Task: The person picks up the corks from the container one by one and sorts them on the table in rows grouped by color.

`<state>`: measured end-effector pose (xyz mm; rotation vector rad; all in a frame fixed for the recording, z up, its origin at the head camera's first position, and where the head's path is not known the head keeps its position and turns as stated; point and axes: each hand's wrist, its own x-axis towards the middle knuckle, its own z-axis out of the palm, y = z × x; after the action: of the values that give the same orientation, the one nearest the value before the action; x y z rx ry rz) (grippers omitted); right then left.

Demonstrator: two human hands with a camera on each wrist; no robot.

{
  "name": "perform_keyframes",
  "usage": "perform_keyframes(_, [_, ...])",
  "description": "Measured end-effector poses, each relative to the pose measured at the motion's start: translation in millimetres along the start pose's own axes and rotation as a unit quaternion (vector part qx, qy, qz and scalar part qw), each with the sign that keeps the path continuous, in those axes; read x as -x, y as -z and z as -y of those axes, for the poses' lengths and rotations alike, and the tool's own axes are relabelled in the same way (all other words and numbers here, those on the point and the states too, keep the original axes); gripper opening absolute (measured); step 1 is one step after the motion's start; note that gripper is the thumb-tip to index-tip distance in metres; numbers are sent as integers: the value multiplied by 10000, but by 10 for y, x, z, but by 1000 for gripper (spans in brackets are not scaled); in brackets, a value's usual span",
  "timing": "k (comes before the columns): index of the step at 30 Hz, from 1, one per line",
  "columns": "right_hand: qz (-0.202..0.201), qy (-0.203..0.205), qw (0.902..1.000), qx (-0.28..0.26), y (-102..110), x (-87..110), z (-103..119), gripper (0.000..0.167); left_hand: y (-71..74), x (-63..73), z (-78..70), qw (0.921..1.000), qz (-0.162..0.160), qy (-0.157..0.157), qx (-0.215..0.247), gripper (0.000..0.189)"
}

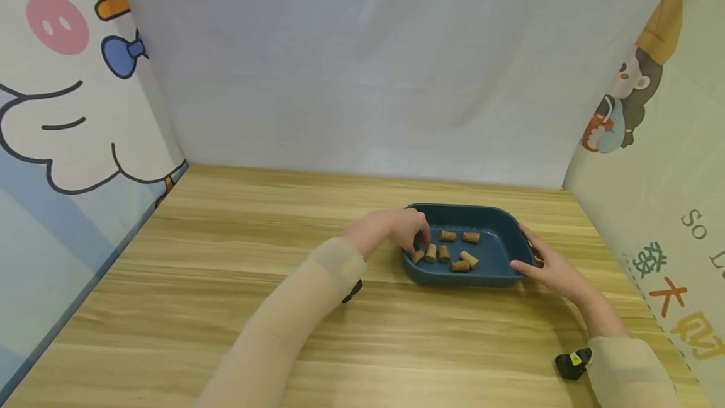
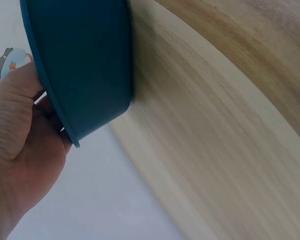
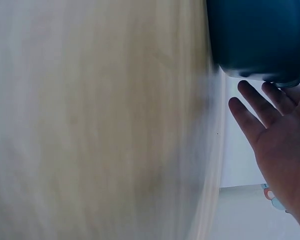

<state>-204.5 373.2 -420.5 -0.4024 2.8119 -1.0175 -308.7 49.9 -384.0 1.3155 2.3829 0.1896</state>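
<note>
A dark blue rectangular dish [image 1: 464,281] rests on the wooden table, several cork stoppers [image 1: 444,253] lying loose on its bottom. My left hand [image 1: 403,230] reaches over the dish's left end. Its bent fingers and thumb pinch a cork [image 1: 418,257] low in the near left corner; in the left wrist view the rim and wall hide those fingertips. At the opposite end, my right hand [image 1: 552,269] holds the dish, thumb over the rim and fingers along the outside. The right wrist view shows several of that hand's fingers [image 3: 259,105] straight and spread below the dish wall.
The wooden table [image 1: 226,257] spreads left of the dish and in front of it. A white cloth [image 1: 362,80] hangs along the back edge. Printed panels [image 1: 73,93] stand at both sides, the right one close to my right arm.
</note>
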Motion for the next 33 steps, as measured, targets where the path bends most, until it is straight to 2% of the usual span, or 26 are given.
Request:
perform_keyframes(5, [2, 12, 10000, 23, 2, -1, -17, 84, -3, -56, -43, 9995, 155, 191, -196, 28])
perform_keyframes(11, [17, 24, 10000, -29, 0, 5, -14, 84, 0, -63, -98, 9985, 266, 390, -285, 26])
perform_keyframes(19, [71, 36, 9999, -90, 3, 4, -19, 85, -30, -64, -134, 9983, 219, 482, -243, 26])
perform_keyframes(22, [89, 12, 9999, -87, -2, 8, -19, 85, -43, -65, -119, 9990, 79, 387, -223, 26])
perform_keyframes(24, [97, -1, 9999, -96, -5, 13, -18, 85, -51, -63, -97, 9994, -68, 212, -281, 26])
perform_keyframes(29, [102, -22, 9999, -103, -8, 21, -14, 85, -67, -40, 0, 9965, -613, -214, -519, 30])
perform_keyframes(33, [87, -33, 9999, -71, -11, 14, -1, 85, -40, 16, 72, 9918, -1110, -363, -510, 34])
